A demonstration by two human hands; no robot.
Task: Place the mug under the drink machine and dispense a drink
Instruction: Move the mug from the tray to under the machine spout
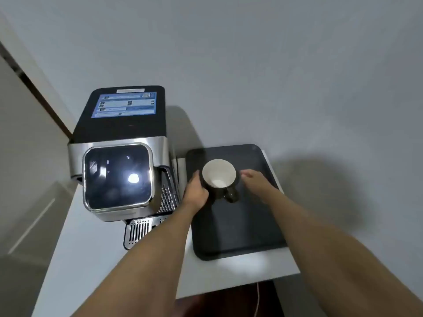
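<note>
Drink machine [119,156] stands at the left of the white table [96,255], dark glossy front panel facing up toward the camera, slotted drip tray [139,232] projecting below it. The spout area is hidden under the panel. Left hand [196,193] is wrapped on the left side of the mug [219,179], fingers curled against its wall. The mug, dark outside and white inside, sits upright on the black tray [240,225], apparently empty, handle toward the camera. Right hand [256,181] hovers just right of the mug, fingers loosely spread, blurred; contact cannot be determined.
</note>
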